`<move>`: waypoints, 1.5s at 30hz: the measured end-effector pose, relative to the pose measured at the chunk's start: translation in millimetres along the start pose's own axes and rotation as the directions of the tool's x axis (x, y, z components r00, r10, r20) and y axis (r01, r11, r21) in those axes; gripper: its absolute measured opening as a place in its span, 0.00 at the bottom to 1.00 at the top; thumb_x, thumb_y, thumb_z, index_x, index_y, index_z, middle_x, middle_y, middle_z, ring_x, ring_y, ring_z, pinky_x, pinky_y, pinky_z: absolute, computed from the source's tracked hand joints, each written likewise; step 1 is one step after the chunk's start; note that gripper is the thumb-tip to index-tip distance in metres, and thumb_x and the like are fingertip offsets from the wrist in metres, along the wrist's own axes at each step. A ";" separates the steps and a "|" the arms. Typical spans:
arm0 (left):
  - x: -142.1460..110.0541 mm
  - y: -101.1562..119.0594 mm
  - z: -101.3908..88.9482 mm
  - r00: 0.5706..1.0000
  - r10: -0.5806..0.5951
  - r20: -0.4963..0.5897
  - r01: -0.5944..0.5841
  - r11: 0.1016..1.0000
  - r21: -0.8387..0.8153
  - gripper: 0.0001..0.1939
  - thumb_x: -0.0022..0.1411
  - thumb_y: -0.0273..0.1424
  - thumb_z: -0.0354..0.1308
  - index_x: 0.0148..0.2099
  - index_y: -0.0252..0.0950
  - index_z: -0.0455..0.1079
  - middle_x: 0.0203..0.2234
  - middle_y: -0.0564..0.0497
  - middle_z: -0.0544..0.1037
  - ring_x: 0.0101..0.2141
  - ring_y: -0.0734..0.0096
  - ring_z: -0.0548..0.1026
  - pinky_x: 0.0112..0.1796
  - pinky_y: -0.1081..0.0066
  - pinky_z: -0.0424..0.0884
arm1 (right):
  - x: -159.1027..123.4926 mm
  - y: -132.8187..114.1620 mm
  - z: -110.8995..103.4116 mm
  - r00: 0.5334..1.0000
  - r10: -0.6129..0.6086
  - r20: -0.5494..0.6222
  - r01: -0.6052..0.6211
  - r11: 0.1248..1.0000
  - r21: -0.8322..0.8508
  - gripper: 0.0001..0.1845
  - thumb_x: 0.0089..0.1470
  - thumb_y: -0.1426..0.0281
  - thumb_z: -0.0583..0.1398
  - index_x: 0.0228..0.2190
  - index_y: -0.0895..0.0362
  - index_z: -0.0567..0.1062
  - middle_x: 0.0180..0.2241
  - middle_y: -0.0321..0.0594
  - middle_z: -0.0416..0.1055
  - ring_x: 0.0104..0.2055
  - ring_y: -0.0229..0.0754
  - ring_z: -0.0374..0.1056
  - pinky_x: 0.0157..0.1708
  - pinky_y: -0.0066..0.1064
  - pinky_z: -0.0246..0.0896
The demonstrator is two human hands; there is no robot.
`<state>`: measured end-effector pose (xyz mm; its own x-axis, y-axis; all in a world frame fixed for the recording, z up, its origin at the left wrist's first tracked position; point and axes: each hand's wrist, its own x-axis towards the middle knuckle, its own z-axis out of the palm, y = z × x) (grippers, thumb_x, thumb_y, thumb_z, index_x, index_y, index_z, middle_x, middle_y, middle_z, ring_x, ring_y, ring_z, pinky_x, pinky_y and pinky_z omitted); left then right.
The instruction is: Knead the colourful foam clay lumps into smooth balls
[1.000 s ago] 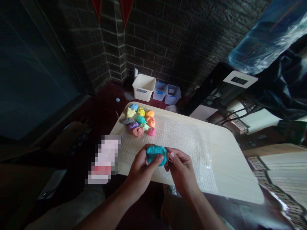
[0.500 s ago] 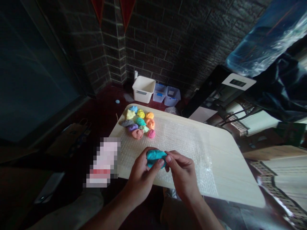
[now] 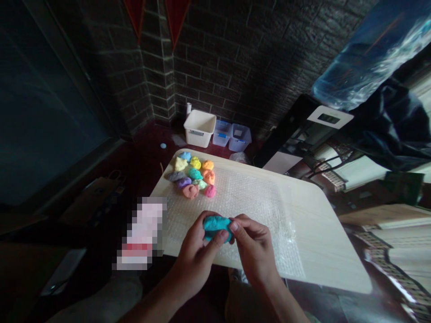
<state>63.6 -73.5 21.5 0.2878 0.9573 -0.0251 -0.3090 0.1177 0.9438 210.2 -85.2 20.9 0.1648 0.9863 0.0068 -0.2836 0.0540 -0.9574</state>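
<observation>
A teal lump of modelling clay (image 3: 217, 223) is held between both hands above the near edge of the table. My left hand (image 3: 198, 242) wraps round its left side, with the thumb pressed on the front. My right hand (image 3: 254, 240) pinches the clay's right end between thumb and fingers. Farther off, several clay lumps sit grouped at the table's far left corner, among them a pink one (image 3: 210, 191), a salmon one (image 3: 190, 192), a purple one (image 3: 183, 182), a grey one (image 3: 175, 176) and a yellow one (image 3: 195, 162).
Bubble wrap (image 3: 249, 202) covers the middle of the pale wooden table (image 3: 319, 233). On the floor beyond stand a white basket (image 3: 200, 130) and two clear bins (image 3: 239, 138). A water dispenser (image 3: 330, 117) rises at the right. A pixelated patch lies left of the table.
The right thumb and fingers have shifted slightly on the clay's right end, and its lower fold looks a little different. The whole view has tilted slightly, moving the scene a bit down and left.
</observation>
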 end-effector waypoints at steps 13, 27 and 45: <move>-1.3 -0.7 -0.2 1.000 -0.008 0.023 0.007 0.999 0.040 0.10 0.71 0.39 0.62 0.48 0.41 0.70 0.38 0.52 0.76 0.41 0.65 0.76 0.45 0.67 0.71 | 0.0 -0.8 0.0 0.999 0.025 0.041 -0.028 0.997 0.077 0.04 0.53 0.63 0.75 0.32 0.48 0.89 0.29 0.37 0.73 0.29 0.37 0.64 0.28 0.30 0.59; 1.2 5.8 -3.5 0.994 0.058 0.088 -0.070 0.988 0.141 0.10 0.74 0.41 0.58 0.45 0.39 0.69 0.35 0.52 0.76 0.39 0.66 0.76 0.41 0.68 0.69 | -0.3 2.7 -2.0 0.998 0.008 0.064 -0.012 0.998 0.061 0.05 0.55 0.63 0.74 0.35 0.50 0.87 0.30 0.35 0.73 0.30 0.35 0.64 0.31 0.29 0.60; 0.5 4.9 0.8 0.978 -0.180 0.104 0.198 0.957 -0.212 0.17 0.71 0.46 0.60 0.45 0.38 0.66 0.29 0.55 0.74 0.23 0.70 0.77 0.19 0.73 0.76 | -14.5 -2.3 -3.7 0.941 -0.231 0.248 0.321 0.844 -0.429 0.21 0.71 0.68 0.59 0.61 0.40 0.75 0.41 0.40 0.68 0.26 0.34 0.69 0.18 0.26 0.69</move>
<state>63.0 -72.6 26.4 0.4313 0.8879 -0.1599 -0.4311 0.3585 0.8280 211.9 -100.1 21.9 -0.0141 0.9540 0.2995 0.2186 0.2952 -0.9301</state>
